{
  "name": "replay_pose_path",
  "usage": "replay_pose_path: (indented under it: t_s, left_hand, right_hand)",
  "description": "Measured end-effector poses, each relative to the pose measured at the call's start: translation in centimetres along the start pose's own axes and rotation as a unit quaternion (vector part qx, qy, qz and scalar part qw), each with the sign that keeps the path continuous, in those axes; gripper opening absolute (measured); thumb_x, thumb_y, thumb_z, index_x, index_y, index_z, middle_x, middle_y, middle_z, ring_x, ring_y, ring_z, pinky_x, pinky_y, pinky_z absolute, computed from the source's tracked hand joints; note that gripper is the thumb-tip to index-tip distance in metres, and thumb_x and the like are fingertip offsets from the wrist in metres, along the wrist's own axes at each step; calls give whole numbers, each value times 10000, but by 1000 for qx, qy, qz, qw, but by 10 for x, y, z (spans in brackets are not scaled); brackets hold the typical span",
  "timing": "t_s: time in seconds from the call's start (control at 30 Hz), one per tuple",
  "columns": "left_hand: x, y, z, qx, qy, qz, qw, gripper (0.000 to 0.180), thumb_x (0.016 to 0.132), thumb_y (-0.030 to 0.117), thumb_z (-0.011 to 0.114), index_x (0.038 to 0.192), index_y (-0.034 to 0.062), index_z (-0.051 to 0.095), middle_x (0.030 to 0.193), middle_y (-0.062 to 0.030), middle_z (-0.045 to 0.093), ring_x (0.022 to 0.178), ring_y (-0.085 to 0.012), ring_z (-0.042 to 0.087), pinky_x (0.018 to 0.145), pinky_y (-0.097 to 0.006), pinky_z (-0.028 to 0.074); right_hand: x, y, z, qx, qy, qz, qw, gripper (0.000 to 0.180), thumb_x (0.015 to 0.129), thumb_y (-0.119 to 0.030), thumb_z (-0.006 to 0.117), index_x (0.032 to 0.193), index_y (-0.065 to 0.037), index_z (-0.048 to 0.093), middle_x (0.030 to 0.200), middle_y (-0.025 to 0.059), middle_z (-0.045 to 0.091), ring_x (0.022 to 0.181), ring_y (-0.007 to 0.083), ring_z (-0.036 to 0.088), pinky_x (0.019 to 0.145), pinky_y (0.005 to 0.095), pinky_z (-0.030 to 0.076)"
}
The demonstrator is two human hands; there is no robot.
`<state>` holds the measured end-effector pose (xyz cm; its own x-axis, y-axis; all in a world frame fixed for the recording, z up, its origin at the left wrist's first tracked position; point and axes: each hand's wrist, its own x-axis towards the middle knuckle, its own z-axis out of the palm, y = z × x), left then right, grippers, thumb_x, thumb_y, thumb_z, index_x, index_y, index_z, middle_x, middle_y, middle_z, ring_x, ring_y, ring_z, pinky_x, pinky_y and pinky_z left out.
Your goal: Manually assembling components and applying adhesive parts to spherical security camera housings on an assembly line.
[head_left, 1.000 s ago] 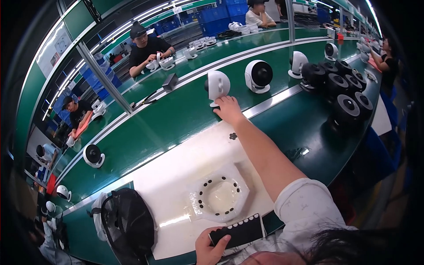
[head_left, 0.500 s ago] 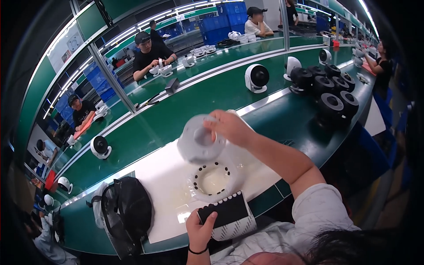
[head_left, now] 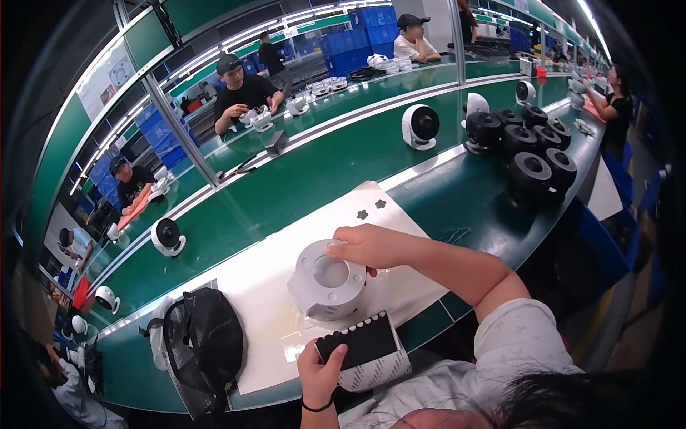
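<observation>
- Down onto the white mat (head_left: 286, 272) comes your round white plastic housing (head_left: 327, 280), right hand (head_left: 371, 247) gripping its rim to steady it.
- Nearer you than the housing, your left hand (head_left: 319, 372) clasps a black dotted pad sheet (head_left: 364, 343), kept ready.

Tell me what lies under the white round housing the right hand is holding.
The white housing, gripped by the right hand, sits over the white mat. A clear plastic edge peeks out beside it; anything directly beneath is covered.

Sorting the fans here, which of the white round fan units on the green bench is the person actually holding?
The white round fan unit on the white mat, under the right hand; the other two stand untouched farther off.
</observation>
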<state>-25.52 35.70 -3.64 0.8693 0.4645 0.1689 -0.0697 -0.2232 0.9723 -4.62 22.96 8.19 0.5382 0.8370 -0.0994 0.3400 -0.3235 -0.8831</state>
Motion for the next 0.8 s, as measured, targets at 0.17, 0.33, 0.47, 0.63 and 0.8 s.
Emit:
replay_pose_path:
  t_s: [0.17, 0.33, 0.47, 0.63, 0.8]
  left_hand:
    - [0, 3, 3, -15, 3, 1, 1000, 211, 740, 121, 694, 804, -32, 564, 648, -20, 563, 600, -76, 482, 545, -217, 390]
    - [0, 4, 3, -5, 3, 11, 1000, 211, 733, 110, 696, 799, -38, 561, 638, -19, 556, 592, -79, 481, 542, -218, 390]
    - [-8, 5, 3, 6, 32, 3, 999, 191, 700, 70, 698, 799, -27, 568, 683, -41, 565, 619, -105, 496, 576, -229, 402]
    - [-25, 20, 5, 4, 71, 114, 991, 162, 745, -25, 620, 882, -5, 537, 810, -5, 535, 710, -64, 477, 647, -186, 396]
    - [-21, 26, 3, 5, 69, 123, 990, 146, 775, 14, 629, 889, -19, 544, 810, 4, 545, 736, -64, 476, 655, -197, 393]
  right_hand:
    - [2, 4, -3, -85, 22, -3, 996, 410, 888, -419, 427, 940, -27, 535, 746, 116, 581, 586, 163, 564, 539, 289, 435]
    - [4, 10, -6, -168, 42, -57, 983, 405, 882, -409, 433, 974, -29, 542, 808, 138, 595, 736, 224, 585, 668, 334, 427]
    - [-7, 3, -1, -248, 186, -211, 927, 339, 836, -350, 525, 980, -46, 571, 914, 122, 591, 866, 262, 556, 737, 358, 412]
    - [-42, -13, 49, -149, 51, -459, 874, 238, 760, -253, 615, 903, -63, 591, 867, 81, 581, 842, 272, 544, 757, 376, 405]
    - [-45, -6, 77, -181, 26, -511, 840, 160, 748, -206, 613, 835, -76, 584, 791, 51, 575, 784, 249, 559, 709, 354, 415]
